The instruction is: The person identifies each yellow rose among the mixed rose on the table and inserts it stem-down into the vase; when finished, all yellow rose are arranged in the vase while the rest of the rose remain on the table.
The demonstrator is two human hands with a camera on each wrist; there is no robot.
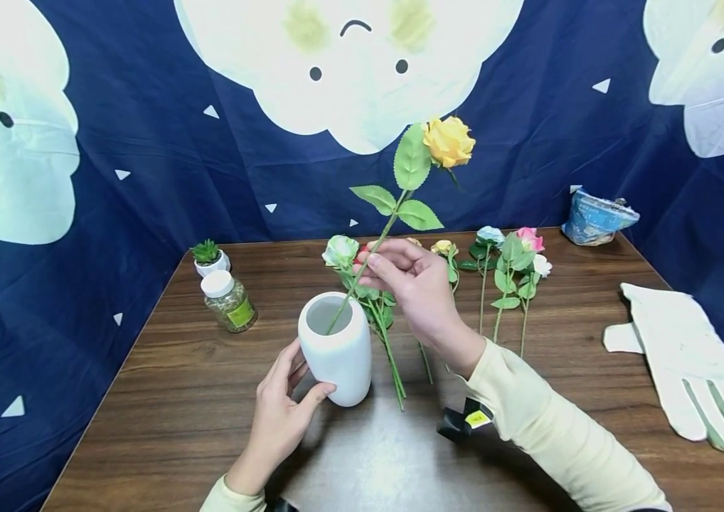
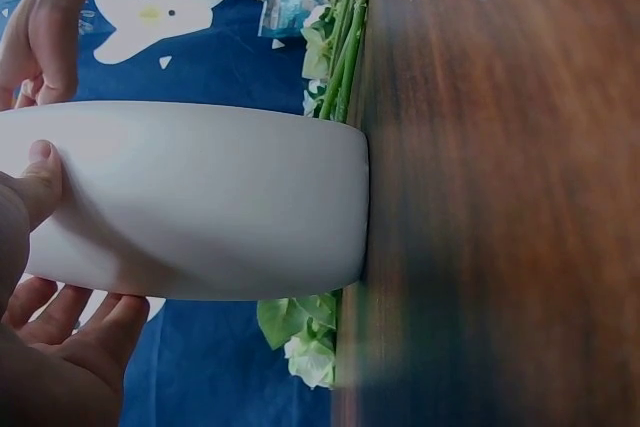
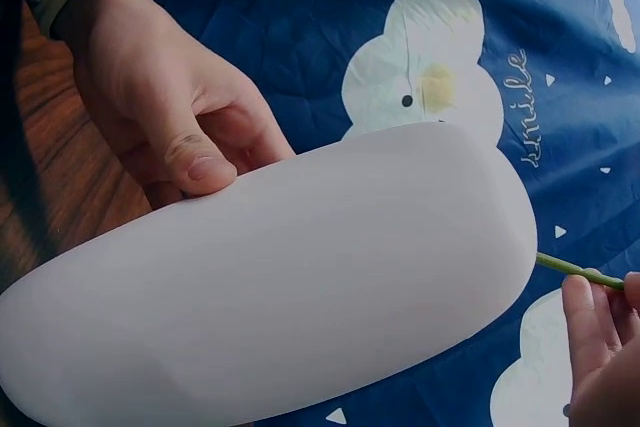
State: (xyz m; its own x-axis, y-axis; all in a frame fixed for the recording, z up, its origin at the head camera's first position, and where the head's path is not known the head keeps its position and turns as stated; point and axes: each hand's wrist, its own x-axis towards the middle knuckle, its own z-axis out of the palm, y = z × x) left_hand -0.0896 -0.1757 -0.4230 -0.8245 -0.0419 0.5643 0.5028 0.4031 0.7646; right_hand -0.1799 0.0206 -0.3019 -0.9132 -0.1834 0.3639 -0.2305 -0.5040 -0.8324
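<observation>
White vase (image 1: pixel 336 348) stands upright on the brown worktop (image 1: pixel 195 398), just left of centre in the head view. Left hand (image 1: pixel 281 412) grips it low on the near side: thumb on the front wall, fingers curled round the left wall (the left wrist view shows the thumb (image 2: pixel 40 182) flat on the white wall and the fingers (image 2: pixel 80 322) under it).

Right hand (image 1: pixel 416 284) pinches the green stem of a yellow rose (image 1: pixel 448 141) between thumb and fingertips, just above and right of the vase mouth. The stem slants from the bloom at upper centre down and to the left, its lower end inside the vase mouth. In the right wrist view the stem (image 3: pixel 580 271) shows at the right edge, leaving the vase rim toward the fingertips (image 3: pixel 585 312).

Behind the vase, loose flowers (image 1: pixel 509 274) lie on the worktop in the centre to centre right of the frame (white, pink, yellow heads; stems pointing toward the person). One bunch (image 1: pixel 375 306) lies just beside the vase's right wall.

Left of centre: a jar with a white lid (image 1: pixel 229 301), and behind it a small potted plant (image 1: pixel 210 257). Right edge: a white glove (image 1: pixel 688 363) flat on the worktop. Upper right: a crumpled blue packet (image 1: pixel 597 217) at the back edge of the worktop. Blue cloth with white clouds (image 1: pixel 144 163) hangs behind.
</observation>
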